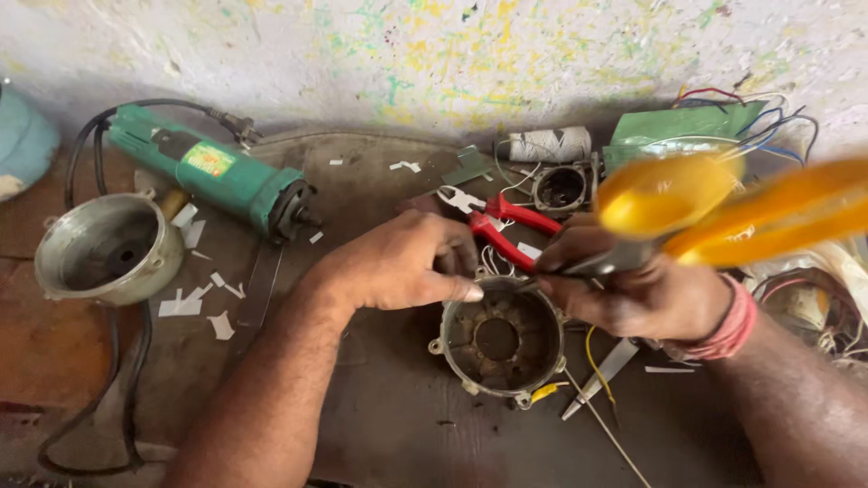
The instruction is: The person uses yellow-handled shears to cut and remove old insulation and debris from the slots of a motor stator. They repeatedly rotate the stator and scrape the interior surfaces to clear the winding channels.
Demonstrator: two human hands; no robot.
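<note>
Nearest the camera, at the right edge of the frame, a blurred pair of yellow-handled scissors [723, 203] is held in the right hand [633, 289], whose fingers are closed around the grip; a red thread band is worn on that wrist. The blades are pointed left, toward the rim of the round motor stator housing [502, 339], which is set on the surface at lower centre of the frame.

The housing is steadied by the left hand [398, 267]: the fingers are curled over its upper rim and the thumb is pressed flat against the edge, just beside the scissor tips. Thin white strands and a yellow lead are seen at the rim, where the cutting or trimming is judged to be in progress. The core inside appears bare of fresh winding, so the work is judged to be at an early or middle stage, with the coils or insulation not yet seated. Whether any slot is already lined cannot be told.

Behind the hands, red-handled pliers [506, 226] are laid. In the upper left a green angle grinder [217, 176] is laid beside a grey metal end cover [104, 248]. Scraps of white insulating paper [194, 298] are scattered near it, which suggests pieces already cut. A spool of white thread [547, 145] is laid at upper centre.
</note>
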